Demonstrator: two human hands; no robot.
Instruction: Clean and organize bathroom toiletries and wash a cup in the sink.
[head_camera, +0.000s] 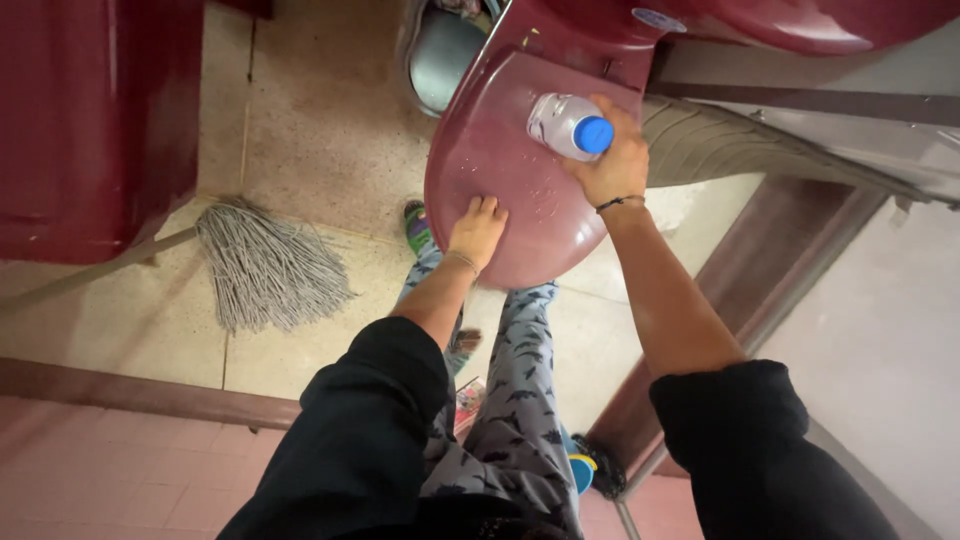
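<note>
My left hand (478, 229) rests flat, fingers together and pointing forward, on the seat of a dark red plastic chair (500, 160) in front of me. My right hand (612, 160) grips a clear plastic bottle with a blue cap (567, 126) and holds it over the chair seat, cap toward me. A dark band circles my right wrist. Both sleeves are black and pushed up. My patterned grey trousers show below the chair.
A grey string mop (262, 265) lies on the speckled floor at left, its handle running off left. A dark red cabinet (95, 120) stands at far left. A metal bin (440, 55) sits behind the chair. A brown door frame (760, 290) runs along the right.
</note>
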